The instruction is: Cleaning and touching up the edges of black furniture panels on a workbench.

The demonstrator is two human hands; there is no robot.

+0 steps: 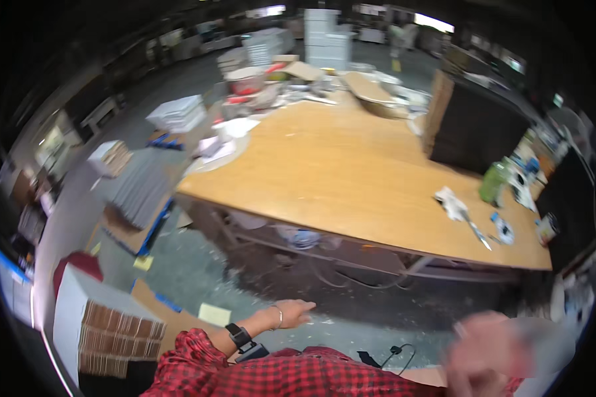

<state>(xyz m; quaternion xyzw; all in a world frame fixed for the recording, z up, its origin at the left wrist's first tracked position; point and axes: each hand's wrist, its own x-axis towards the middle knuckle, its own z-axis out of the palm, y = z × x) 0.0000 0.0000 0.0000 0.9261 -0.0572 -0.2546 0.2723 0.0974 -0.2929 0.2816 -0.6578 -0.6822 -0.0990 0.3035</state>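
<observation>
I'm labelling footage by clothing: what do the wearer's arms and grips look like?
Red-and-black checked left sleeve, black watch, thin pale bracelet; the left grip is ungloved. The right grip is too blurred for detail.

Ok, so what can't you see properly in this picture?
- Head view: right hand, motion blur; I can't tell its fingers or grip.
- Head view: pale thing by it, too blurred to name.
- Head view: stuff under the table, shadowed and partly covered by the tabletop.
- Head view: behind the black box, blocked by it.
</observation>
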